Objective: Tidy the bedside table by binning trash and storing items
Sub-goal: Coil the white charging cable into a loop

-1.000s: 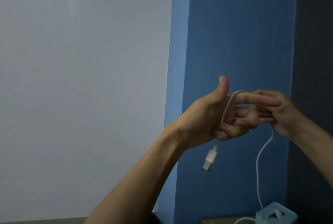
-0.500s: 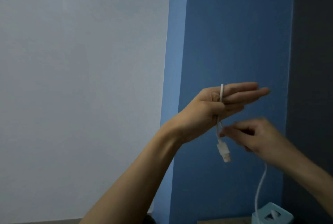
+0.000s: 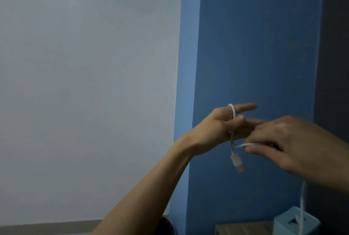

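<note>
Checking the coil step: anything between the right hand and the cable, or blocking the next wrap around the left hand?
Nothing visible. The right hand already pinches the white cable, which loops over the left hand; its fingers are extended, with open air around them.

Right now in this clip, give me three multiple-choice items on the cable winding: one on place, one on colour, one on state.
1. Where does the cable's plug hang?
A. Below the left hand
B. Inside the teal box
C. Flat on the tabletop

2. What colour is the cable?
A. Black
B. White
C. Red

3. How does the cable sit on the left hand?
A. Looped over its fingers
B. Not touching it
C. Balled inside a closed fist

Answers: 1 A, the plug dangles free under the left hand. 2 B, the cable shows white against the blue wall. 3 A, it arcs over the outstretched fingers while the right hand pinches the strand beside them.
</note>
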The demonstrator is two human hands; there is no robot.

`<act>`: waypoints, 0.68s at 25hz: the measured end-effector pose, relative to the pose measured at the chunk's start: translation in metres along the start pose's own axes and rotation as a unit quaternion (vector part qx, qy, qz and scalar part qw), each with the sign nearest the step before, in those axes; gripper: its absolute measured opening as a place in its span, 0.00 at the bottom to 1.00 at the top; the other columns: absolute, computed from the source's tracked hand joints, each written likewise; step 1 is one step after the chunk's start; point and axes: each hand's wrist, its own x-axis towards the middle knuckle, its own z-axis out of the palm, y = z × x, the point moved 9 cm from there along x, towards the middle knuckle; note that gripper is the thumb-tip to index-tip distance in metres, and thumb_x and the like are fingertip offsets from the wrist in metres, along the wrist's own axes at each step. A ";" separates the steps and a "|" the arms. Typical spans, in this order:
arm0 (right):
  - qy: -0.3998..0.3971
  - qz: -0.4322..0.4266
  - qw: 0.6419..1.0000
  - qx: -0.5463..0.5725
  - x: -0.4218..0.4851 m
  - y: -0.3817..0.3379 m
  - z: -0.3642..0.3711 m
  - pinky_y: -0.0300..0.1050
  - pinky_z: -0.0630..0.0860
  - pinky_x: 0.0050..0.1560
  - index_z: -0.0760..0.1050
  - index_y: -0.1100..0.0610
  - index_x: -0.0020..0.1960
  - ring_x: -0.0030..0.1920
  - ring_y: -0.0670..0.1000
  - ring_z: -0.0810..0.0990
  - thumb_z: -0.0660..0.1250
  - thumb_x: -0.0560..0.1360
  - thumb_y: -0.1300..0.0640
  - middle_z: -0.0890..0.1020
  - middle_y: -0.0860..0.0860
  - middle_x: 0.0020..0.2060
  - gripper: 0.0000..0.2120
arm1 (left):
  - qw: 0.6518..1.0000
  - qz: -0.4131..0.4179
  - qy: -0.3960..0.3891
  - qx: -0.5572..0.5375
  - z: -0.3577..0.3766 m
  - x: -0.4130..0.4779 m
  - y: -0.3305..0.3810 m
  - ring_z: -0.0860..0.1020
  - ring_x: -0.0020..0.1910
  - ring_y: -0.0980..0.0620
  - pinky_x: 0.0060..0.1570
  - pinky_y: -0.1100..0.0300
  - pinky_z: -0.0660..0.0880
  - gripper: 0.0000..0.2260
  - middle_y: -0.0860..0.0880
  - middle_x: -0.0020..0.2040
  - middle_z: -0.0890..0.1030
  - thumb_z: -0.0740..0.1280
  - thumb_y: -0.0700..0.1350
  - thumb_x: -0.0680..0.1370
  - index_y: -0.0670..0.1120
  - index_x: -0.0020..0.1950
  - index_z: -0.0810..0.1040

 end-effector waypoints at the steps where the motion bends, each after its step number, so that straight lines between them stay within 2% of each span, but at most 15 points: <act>1: 0.024 0.006 0.999 0.020 0.001 0.004 -0.010 0.34 0.67 0.31 0.78 0.43 0.37 0.31 0.35 0.74 0.57 0.68 0.38 0.73 0.33 0.25 0.14 | 1.000 -0.006 -0.009 0.020 0.002 -0.002 -0.004 0.82 0.48 0.56 0.52 0.66 0.76 0.17 0.41 0.56 0.82 0.53 0.37 0.82 0.38 0.71 0.64; 3: 0.080 0.019 0.995 0.054 0.002 0.010 -0.032 0.31 0.67 0.30 0.79 0.42 0.34 0.29 0.37 0.75 0.61 0.67 0.40 0.76 0.36 0.25 0.11 | 0.997 0.002 -0.037 0.064 0.011 -0.006 -0.005 0.80 0.45 0.53 0.49 0.65 0.75 0.13 0.32 0.53 0.80 0.53 0.33 0.81 0.35 0.63 0.70; 5: 0.128 0.019 0.990 0.051 0.003 0.012 -0.048 0.30 0.65 0.29 0.79 0.42 0.31 0.28 0.41 0.74 0.64 0.66 0.42 0.76 0.39 0.25 0.09 | 0.993 0.023 -0.066 0.091 0.020 -0.011 0.005 0.80 0.49 0.45 0.54 0.61 0.74 0.16 0.28 0.55 0.77 0.53 0.26 0.77 0.34 0.63 0.70; 6: 0.145 0.015 0.988 0.044 0.004 0.010 -0.052 0.30 0.64 0.28 0.79 0.44 0.31 0.27 0.43 0.73 0.66 0.66 0.43 0.75 0.39 0.25 0.08 | 0.992 0.028 -0.070 0.100 0.021 -0.012 0.010 0.79 0.52 0.45 0.57 0.61 0.73 0.20 0.32 0.55 0.79 0.53 0.24 0.73 0.34 0.62 0.70; 8: 0.159 0.008 0.987 0.028 0.003 0.005 -0.055 0.32 0.64 0.28 0.80 0.48 0.31 0.27 0.45 0.72 0.70 0.66 0.46 0.75 0.40 0.26 0.08 | 0.990 0.038 -0.048 0.127 0.016 -0.010 0.014 0.79 0.52 0.57 0.55 0.66 0.71 0.23 0.48 0.48 0.80 0.55 0.25 0.64 0.36 0.57 0.72; 9: 0.164 0.004 0.986 0.017 0.004 0.002 -0.057 0.33 0.63 0.27 0.80 0.49 0.30 0.27 0.46 0.71 0.71 0.65 0.47 0.76 0.41 0.27 0.08 | 0.989 0.032 -0.045 0.134 0.015 -0.008 0.013 0.78 0.50 0.55 0.54 0.64 0.71 0.22 0.48 0.46 0.80 0.55 0.27 0.61 0.35 0.54 0.72; 11: 0.184 -0.006 0.983 0.008 0.005 0.000 -0.062 0.35 0.62 0.27 0.78 0.51 0.29 0.26 0.47 0.69 0.73 0.63 0.48 0.75 0.43 0.29 0.09 | 0.989 0.027 -0.086 0.114 0.028 -0.011 0.010 0.78 0.46 0.41 0.52 0.52 0.72 0.22 0.38 0.44 0.80 0.55 0.29 0.60 0.31 0.53 0.72; 12: 0.197 -0.010 0.980 0.011 0.006 -0.001 -0.065 0.37 0.62 0.27 0.77 0.51 0.29 0.25 0.48 0.68 0.74 0.62 0.48 0.76 0.45 0.30 0.10 | 0.990 0.036 -0.110 0.085 0.036 -0.016 0.013 0.76 0.40 0.41 0.46 0.52 0.72 0.21 0.38 0.40 0.78 0.54 0.29 0.62 0.33 0.53 0.72; 14: 0.223 -0.013 0.974 0.044 0.008 0.004 -0.069 0.40 0.63 0.26 0.76 0.53 0.28 0.24 0.50 0.68 0.76 0.60 0.49 0.76 0.49 0.30 0.11 | 0.993 0.041 -0.110 0.029 0.042 -0.022 0.021 0.70 0.29 0.53 0.33 0.60 0.65 0.16 0.45 0.30 0.72 0.53 0.31 0.67 0.38 0.50 0.74; 16: 0.242 -0.014 0.967 0.085 0.010 0.010 -0.070 0.43 0.65 0.26 0.77 0.54 0.29 0.25 0.54 0.70 0.76 0.60 0.50 0.77 0.50 0.31 0.10 | 0.994 0.046 -0.103 -0.007 0.041 -0.023 0.024 0.66 0.26 0.57 0.30 0.63 0.61 0.15 0.49 0.27 0.69 0.52 0.32 0.67 0.41 0.46 0.74; 17: 0.245 -0.017 0.964 0.099 0.010 0.012 -0.069 0.42 0.65 0.26 0.78 0.53 0.31 0.25 0.54 0.70 0.76 0.60 0.50 0.77 0.51 0.31 0.09 | 0.993 0.053 -0.099 -0.020 0.041 -0.023 0.025 0.68 0.27 0.55 0.32 0.64 0.65 0.15 0.48 0.28 0.71 0.52 0.33 0.65 0.40 0.45 0.74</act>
